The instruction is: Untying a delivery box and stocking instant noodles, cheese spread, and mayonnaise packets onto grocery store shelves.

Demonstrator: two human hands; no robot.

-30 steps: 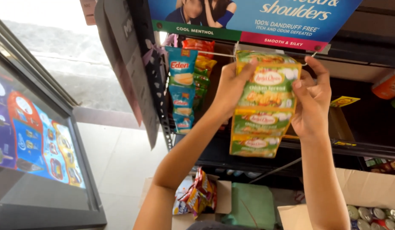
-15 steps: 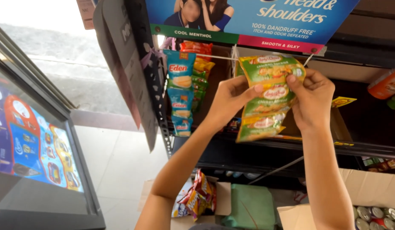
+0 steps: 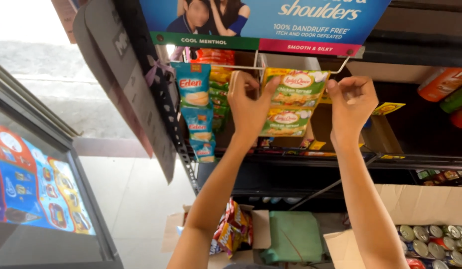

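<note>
Overhead, both of my hands are raised to the white wire hanger [image 3: 251, 67] under the blue banner [image 3: 271, 20]; my left hand [image 3: 248, 107] pinches the left edge of the green sachet strip [image 3: 290, 102] with thumb and fingers closed on it; my right hand [image 3: 351, 102] pinches the strip's top right corner; the strip hangs just below the hanger, top sachet tilted, whether it is hooked on I cannot tell; left of the hanger dangles a blue sachet strip [image 3: 196, 112], nearly touching my left wrist; as I judge it, the risk is a slipping pinch or a torn perforation between sachets, dropping the lower ones toward the carton of tins [image 3: 435, 244] far below the hanger; a sideways swing of my left arm could knock the blue strip; room is tight: the banner's lower edge caps the hanger, the dark shelf edge [image 3: 315, 159] sits below it, open room lies only toward me, away from the hanger
</note>
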